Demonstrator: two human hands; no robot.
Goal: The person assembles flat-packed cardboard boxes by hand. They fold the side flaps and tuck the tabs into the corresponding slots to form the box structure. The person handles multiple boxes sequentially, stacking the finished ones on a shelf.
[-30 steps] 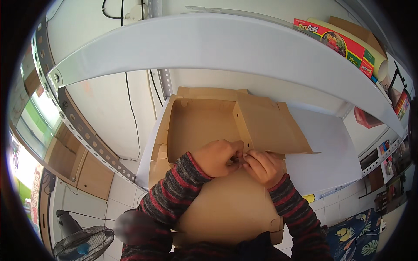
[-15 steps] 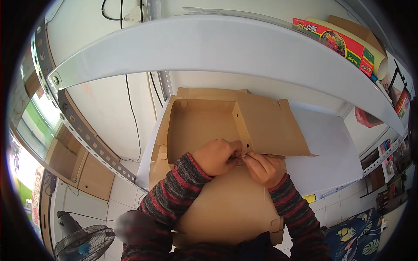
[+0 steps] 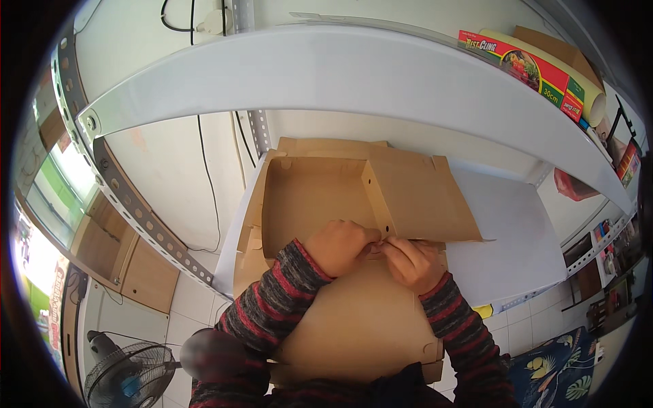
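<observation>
A brown cardboard box lies open before me, its walls folded up and its lid spread out to the right. Two small dark holes show in the wall between tray and lid. At the near right corner of the tray, my left hand pinches the cardboard edge, fingers curled inward. Close against it, my right hand grips the same corner with bent fingers and thumb. The fingertips nearly meet and hide the exact fold between them. Under the box and toward me lies more flat brown cardboard.
The cardboard rests on a white shelf. A white upper shelf crosses above, carrying a red and green cling-film box. A perforated metal post stands left. A black fan is at lower left.
The left hand has turned slightly, and its fingers have shifted a little at the box corner. The right hand stays nearly in place; the lid's near edge has moved slightly.
</observation>
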